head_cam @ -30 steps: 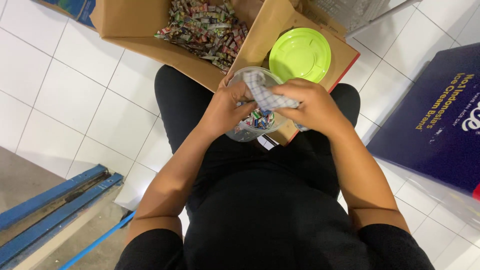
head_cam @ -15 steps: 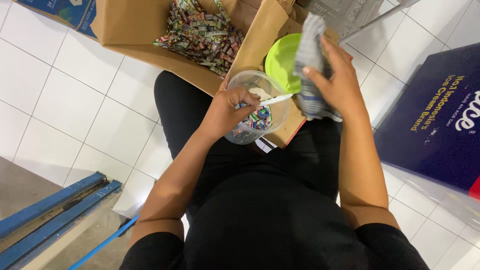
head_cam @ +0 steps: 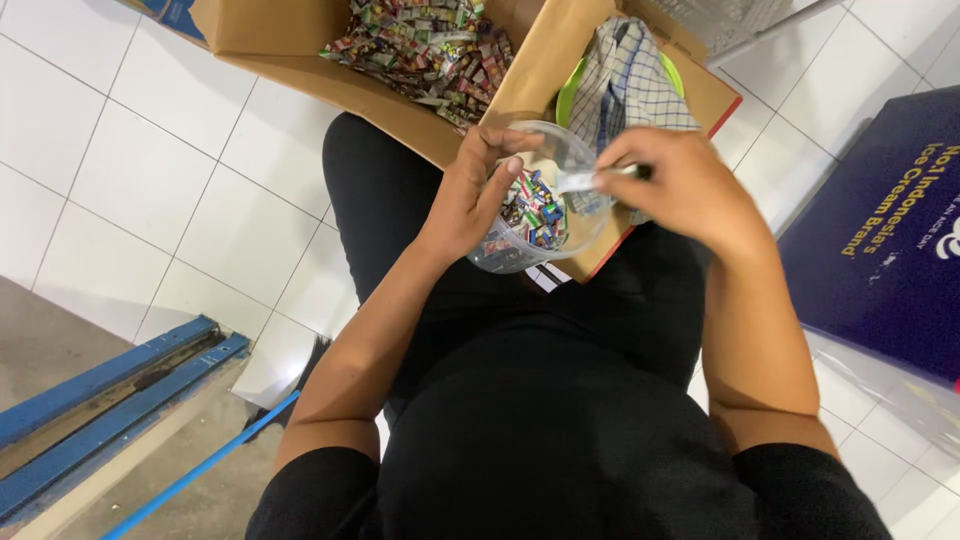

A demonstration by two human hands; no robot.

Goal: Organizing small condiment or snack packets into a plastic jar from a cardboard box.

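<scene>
Head view, from where I stand: the cardboard box (head_cam: pixel 300 40) of bright wrapped sweets (head_cam: pixel 425 45) lies on the floor; the left hand (head_cam: pixel 465 195) closes its grip round the clear jar (head_cam: pixel 540 215) on the lap, and the right hand (head_cam: pixel 680 185) pinches a small wrapper (head_cam: pixel 580 180) beside the checked cloth (head_cam: pixel 630 75). Keeping the jar level seems wise.

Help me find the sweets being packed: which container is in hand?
The clear jar, gripped by the left hand; the cardboard box lies untouched on the floor.
</scene>
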